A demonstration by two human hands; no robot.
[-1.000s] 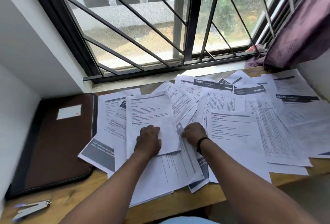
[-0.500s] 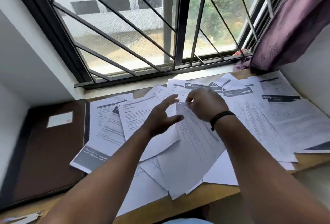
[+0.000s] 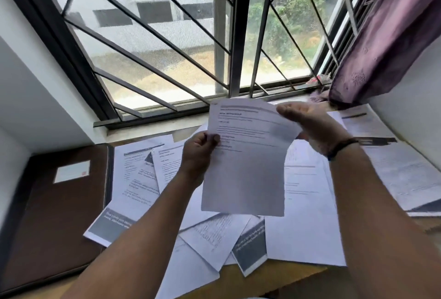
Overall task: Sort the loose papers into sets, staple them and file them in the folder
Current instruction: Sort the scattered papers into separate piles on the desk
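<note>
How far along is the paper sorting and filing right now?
Barely begun. Done: nothing visibly; the brown folder lies closed at the left and no stapled set shows. In hand: the left hand pinches one printed sheet lifted off the desk, the right hand at its top corner. Left: the loose papers spread over the desk need sorting, stapling and filing.
</note>
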